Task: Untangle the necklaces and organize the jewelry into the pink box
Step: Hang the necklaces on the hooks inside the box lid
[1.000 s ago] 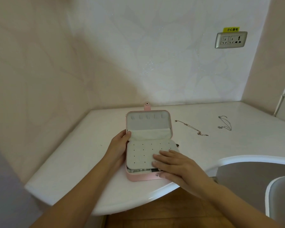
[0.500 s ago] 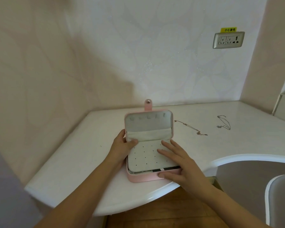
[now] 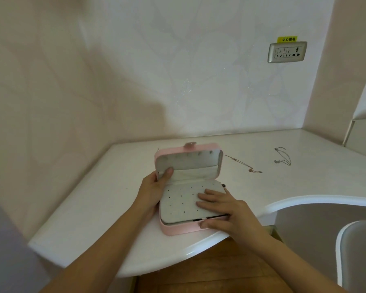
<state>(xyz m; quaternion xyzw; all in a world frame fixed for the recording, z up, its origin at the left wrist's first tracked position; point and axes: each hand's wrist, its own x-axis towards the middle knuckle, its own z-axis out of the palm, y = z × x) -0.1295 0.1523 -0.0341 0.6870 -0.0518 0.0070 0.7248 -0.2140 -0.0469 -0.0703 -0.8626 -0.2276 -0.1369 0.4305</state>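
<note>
- I see the pink box (image 3: pixel 178 230) open on the tabletop (image 3: pixel 89 212), its lid half raised.
- My left grip (image 3: pixel 154 188) holds the lid's 9 o'clock edge, thumb on the lining.
- My right grip (image 3: pixel 226 208) lies flat on the dotted white panel (image 3: pixel 182 201).
- At the box's 2 o'clock lie a gold necklace (image 3: pixel 244 164) and, farther out, a silver necklace (image 3: pixel 283 157).

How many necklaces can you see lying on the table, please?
2. The nearer necklace lies just right of the raised lid of the pink box; the farther necklace lies further right, apart from it. More may be hidden inside or behind the box.
</note>
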